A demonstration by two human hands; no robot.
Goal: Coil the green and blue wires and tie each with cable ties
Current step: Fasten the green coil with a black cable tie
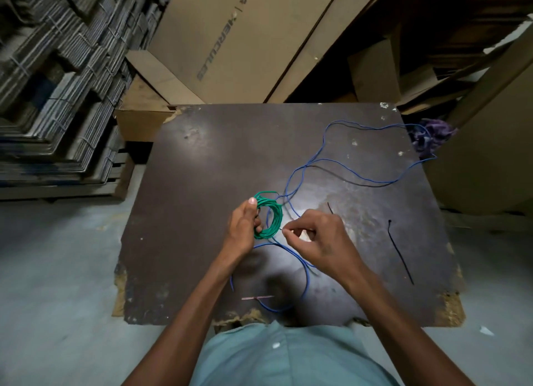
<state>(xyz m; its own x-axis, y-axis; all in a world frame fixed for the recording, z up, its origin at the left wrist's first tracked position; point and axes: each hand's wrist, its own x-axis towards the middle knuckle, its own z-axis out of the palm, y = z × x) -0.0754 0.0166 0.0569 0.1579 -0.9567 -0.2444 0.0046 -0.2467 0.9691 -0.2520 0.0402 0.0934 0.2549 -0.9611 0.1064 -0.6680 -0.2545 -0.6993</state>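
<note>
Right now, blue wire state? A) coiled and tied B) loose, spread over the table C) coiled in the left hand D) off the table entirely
B: the blue wire lies uncoiled in loose loops over the table, while the left hand grips only the green coil.

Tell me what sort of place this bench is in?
Likely a storeroom or packaging warehouse: bundled flattened cardboard is stacked at left, large cartons lean behind the worn board table, and the floor is bare concrete.
</note>
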